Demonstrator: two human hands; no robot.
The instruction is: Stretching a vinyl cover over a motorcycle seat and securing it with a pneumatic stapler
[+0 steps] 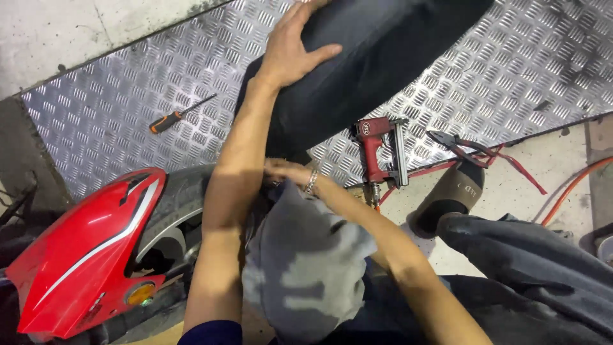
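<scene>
Underfoot, the embossed diamond-pattern metal floor plate (115, 96) spreads widest, silver and scuffed with dark grime, edged by pale concrete. Across it lies the long black padded scooter seat (377, 57), smooth and matte, curving from the top edge down toward the person. At lower left sits the glossy red plastic scooter fender (83, 255) with a white stripe and an amber reflector, hugging a dark rubber tyre. A grey cloth (306, 268) drapes over the person's lap.

The left hand (290, 51) lies flat, fingers spread, pressing the seat's upper surface. The right hand (290, 171), ringed, tucks its fingers under the seat's lower edge; whether it grips anything I cannot tell. It looks like cover-fitting work.

Smaller: a red pneumatic staple gun (380, 153), dark-jawed pliers with red handles (463, 145), an orange-handled screwdriver (179, 115).
</scene>
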